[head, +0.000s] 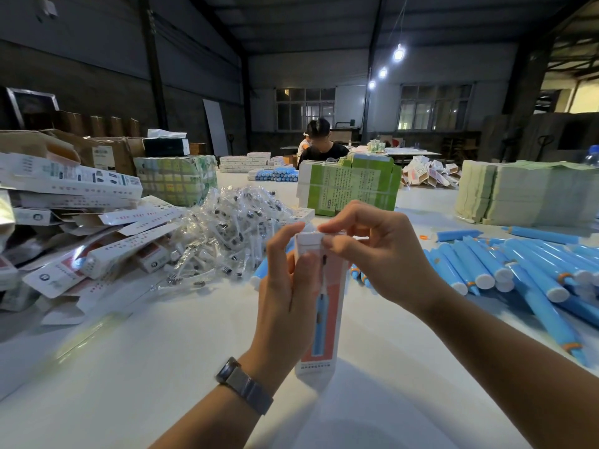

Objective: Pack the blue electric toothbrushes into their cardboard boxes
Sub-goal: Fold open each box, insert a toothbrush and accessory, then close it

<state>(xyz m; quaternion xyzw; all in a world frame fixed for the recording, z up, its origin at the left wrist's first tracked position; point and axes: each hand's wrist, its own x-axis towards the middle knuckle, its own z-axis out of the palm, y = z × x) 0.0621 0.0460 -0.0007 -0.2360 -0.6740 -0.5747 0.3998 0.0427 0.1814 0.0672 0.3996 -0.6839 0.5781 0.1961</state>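
head: white-and-coral cardboard box (pixel 324 306), upright.

A single wide-angle camera sits on the person's head, facing forward and tilted down over the white surface (pixel 162 367). It is close to the two forearms, which enter from the bottom edge and meet mid-frame. The warehouse's far wall and ceiling bend across the upper frame.

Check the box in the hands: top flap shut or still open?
Nearly shut, not clearly tucked. The box stands upright; the right hand pinches its top flap folded over the end, while the left hand grips the body.
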